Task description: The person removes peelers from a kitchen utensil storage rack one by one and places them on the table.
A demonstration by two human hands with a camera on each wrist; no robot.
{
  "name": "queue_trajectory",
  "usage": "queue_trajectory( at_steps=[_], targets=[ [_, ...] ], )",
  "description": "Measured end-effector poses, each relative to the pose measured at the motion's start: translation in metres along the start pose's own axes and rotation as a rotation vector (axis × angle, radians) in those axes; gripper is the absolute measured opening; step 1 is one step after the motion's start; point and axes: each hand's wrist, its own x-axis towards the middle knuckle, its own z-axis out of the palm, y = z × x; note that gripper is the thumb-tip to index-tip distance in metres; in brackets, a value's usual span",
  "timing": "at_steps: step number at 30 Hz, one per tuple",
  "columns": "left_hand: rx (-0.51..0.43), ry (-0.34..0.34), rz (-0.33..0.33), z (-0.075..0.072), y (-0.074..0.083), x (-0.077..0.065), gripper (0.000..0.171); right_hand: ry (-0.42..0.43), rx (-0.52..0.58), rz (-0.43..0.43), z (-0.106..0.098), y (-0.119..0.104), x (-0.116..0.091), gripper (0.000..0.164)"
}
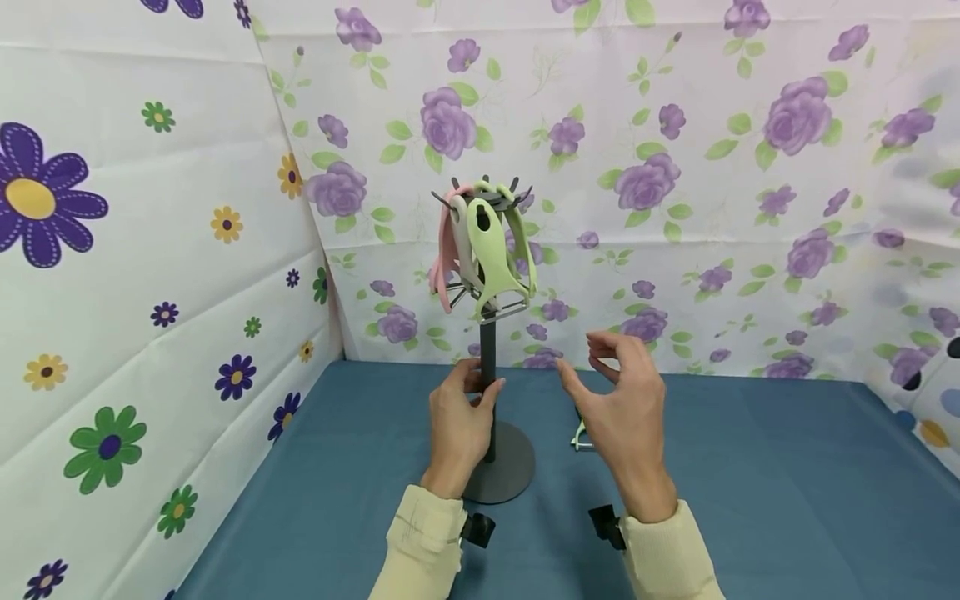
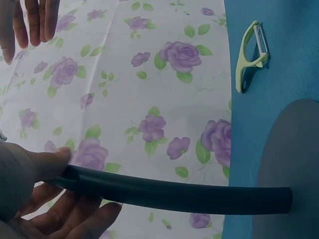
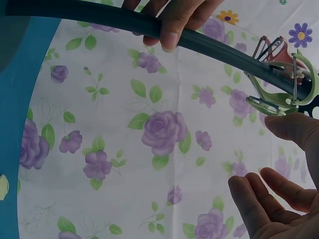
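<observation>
We pinched the post (image 1: pixel 488 342) with the left hand (image 1: pixel 459 421), held the right hand (image 1: pixel 624 408) empty, thumb parted from fingers, and judged hanging mostly complete: several peelers (image 1: pixel 491 254) hung atop the post, one loose peeler (image 2: pixel 239 74) lay on the table (image 1: pixel 750 475).

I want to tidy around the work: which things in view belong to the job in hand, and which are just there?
Probably in the job:
dark stand, held by the left hand
hanging peelers
loose peeler

Just there:
blue tabletop
flowered backdrop
</observation>
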Motion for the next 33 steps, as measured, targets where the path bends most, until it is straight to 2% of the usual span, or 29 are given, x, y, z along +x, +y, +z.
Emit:
queue_trajectory(
  at_steps=[3,7,12,24,33],
  targets=[
    [0.002,-0.018,-0.004,-0.003,0.001,0.0,0.029,-0.003,0.012,-0.013,0.003,-0.002,0.0,0.048],
    [-0.02,-0.044,-0.004,-0.003,0.005,0.001,0.039,0.015,0.009,-0.019,0.006,-0.005,-0.001,0.05],
    [-0.053,-0.052,0.041,0.0,0.006,0.0,0.048,0.036,0.022,-0.055,0.009,-0.01,-0.005,0.053],
    [-0.064,-0.063,0.107,0.0,0.006,-0.002,0.038,0.075,0.027,-0.145,0.019,-0.033,0.001,0.059],
    [-0.079,-0.059,0.103,-0.002,0.004,-0.001,0.034,0.08,0.069,-0.193,0.03,-0.05,0.007,0.064]
  ],
)
